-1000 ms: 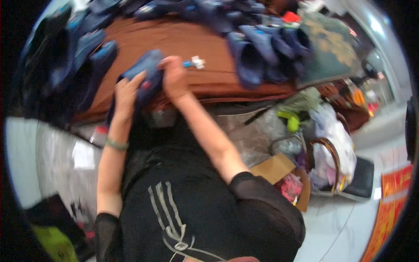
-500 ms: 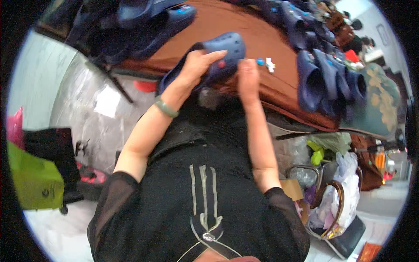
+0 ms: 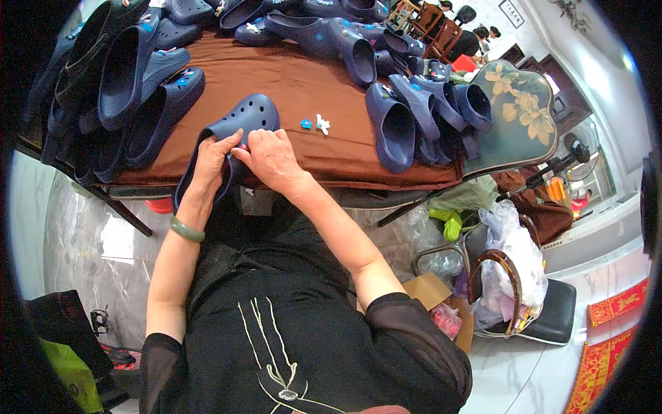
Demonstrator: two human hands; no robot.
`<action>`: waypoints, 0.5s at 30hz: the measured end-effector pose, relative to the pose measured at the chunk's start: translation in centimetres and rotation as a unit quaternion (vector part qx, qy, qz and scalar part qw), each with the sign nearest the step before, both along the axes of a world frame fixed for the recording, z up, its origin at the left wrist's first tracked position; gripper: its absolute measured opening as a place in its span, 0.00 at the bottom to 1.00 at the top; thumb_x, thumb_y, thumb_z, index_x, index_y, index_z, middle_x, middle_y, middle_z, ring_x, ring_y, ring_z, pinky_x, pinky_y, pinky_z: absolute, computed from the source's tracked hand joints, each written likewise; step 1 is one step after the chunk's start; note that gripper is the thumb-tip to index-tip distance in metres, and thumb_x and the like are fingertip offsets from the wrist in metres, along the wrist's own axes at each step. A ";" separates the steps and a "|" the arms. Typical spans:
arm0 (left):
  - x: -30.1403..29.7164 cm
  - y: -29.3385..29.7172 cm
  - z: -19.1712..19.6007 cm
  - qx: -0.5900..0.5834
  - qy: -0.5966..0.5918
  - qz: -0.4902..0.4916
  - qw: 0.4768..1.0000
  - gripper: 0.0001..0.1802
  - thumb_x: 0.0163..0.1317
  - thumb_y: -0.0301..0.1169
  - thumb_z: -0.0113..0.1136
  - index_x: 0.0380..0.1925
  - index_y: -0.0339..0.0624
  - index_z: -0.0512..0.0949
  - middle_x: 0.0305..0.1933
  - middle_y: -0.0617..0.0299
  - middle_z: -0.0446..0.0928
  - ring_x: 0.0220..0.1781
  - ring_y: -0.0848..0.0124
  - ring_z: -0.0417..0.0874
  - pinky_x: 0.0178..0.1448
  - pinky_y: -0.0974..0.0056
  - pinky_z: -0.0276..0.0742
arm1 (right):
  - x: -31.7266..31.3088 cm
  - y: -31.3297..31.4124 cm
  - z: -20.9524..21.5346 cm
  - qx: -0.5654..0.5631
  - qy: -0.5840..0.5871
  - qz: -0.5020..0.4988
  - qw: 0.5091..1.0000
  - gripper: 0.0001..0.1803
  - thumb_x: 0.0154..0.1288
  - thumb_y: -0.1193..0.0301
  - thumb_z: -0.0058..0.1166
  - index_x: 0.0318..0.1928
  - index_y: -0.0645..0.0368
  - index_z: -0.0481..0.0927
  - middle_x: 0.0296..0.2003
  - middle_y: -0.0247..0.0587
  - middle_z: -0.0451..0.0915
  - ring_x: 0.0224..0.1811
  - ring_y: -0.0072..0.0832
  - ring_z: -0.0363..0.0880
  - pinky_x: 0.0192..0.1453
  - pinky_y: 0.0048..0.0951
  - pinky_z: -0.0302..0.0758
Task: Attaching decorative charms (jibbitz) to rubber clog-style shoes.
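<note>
A dark blue clog (image 3: pixel 247 117) with round holes in its upper is held over the table's front edge, toe pointing away from me. My left hand (image 3: pixel 210 162), with a green bangle on the wrist, is closed around its left side, thumb on the upper. My right hand (image 3: pixel 277 159) is bent over the upper's near right part, fingers curled and thumb beside my left thumb. A reddish spot shows between the thumbs, mostly covered. To the right of the clog lie a small blue flower charm (image 3: pixel 306 124) and a white charm (image 3: pixel 323 125).
Dark blue clogs crowd the left (image 3: pixel 127 79), back and right (image 3: pixel 392 127) of the brown-clothed table (image 3: pixel 227 65). A flower-patterned chair back (image 3: pixel 514 114) stands at the right. Below are a chair holding plastic bags (image 3: pixel 514 265) and a cardboard box (image 3: pixel 427 290).
My right hand, earlier beside the clog's toe, is now pressed on its upper. A pinkish-red charm seen on the clog is now mostly covered. The view has shifted, showing more of the table.
</note>
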State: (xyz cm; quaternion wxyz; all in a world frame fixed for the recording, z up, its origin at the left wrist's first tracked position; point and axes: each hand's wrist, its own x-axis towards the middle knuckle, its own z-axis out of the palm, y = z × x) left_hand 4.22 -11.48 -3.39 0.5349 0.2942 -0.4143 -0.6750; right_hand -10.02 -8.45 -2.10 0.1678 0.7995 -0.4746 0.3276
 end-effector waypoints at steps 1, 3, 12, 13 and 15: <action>-0.1 0.0 -0.1 0.000 0.000 0.001 1.000 0.08 0.56 0.30 0.64 0.33 0.40 0.78 0.30 0.66 0.78 0.30 0.77 0.77 0.37 0.72 0.71 | 0.1 -0.2 -0.2 0.000 0.000 0.001 1.000 0.17 0.57 0.56 0.57 0.28 0.56 0.71 0.24 0.39 0.73 0.30 0.36 0.73 0.38 0.36 0.65; -0.3 0.0 -0.1 -0.013 -0.001 0.033 0.999 0.08 0.56 0.30 0.63 0.34 0.39 0.78 0.32 0.66 0.78 0.30 0.77 0.77 0.38 0.72 0.71 | 0.2 -0.5 -0.7 -0.036 0.009 0.008 0.999 0.15 0.58 0.59 0.57 0.25 0.56 0.70 0.21 0.38 0.72 0.25 0.35 0.73 0.35 0.35 0.66; 0.0 0.6 -0.1 -0.109 -0.104 0.098 0.984 0.05 0.57 0.30 0.62 0.25 0.41 0.80 0.26 0.71 0.75 0.28 0.82 0.72 0.35 0.73 0.67 | 1.3 -1.1 -1.8 -0.103 0.013 -0.013 0.995 0.14 0.59 0.64 0.54 0.19 0.52 0.70 0.15 0.35 0.71 0.19 0.32 0.73 0.28 0.36 0.67; -0.1 0.4 -0.6 -0.127 -0.094 0.104 0.982 0.06 0.57 0.29 0.62 0.24 0.40 0.80 0.26 0.72 0.75 0.27 0.82 0.72 0.34 0.73 0.66 | 1.3 -1.3 -2.1 -0.110 0.010 -0.019 0.994 0.14 0.59 0.64 0.53 0.18 0.52 0.69 0.15 0.35 0.70 0.19 0.32 0.73 0.28 0.35 0.67; -0.4 -0.1 -0.8 -0.132 -0.106 0.111 0.979 0.07 0.57 0.29 0.61 0.23 0.38 0.80 0.25 0.73 0.75 0.26 0.82 0.72 0.34 0.73 0.66 | 1.0 -1.4 -2.0 -0.113 0.013 -0.013 0.993 0.14 0.60 0.65 0.52 0.19 0.52 0.70 0.14 0.35 0.71 0.18 0.32 0.73 0.27 0.35 0.67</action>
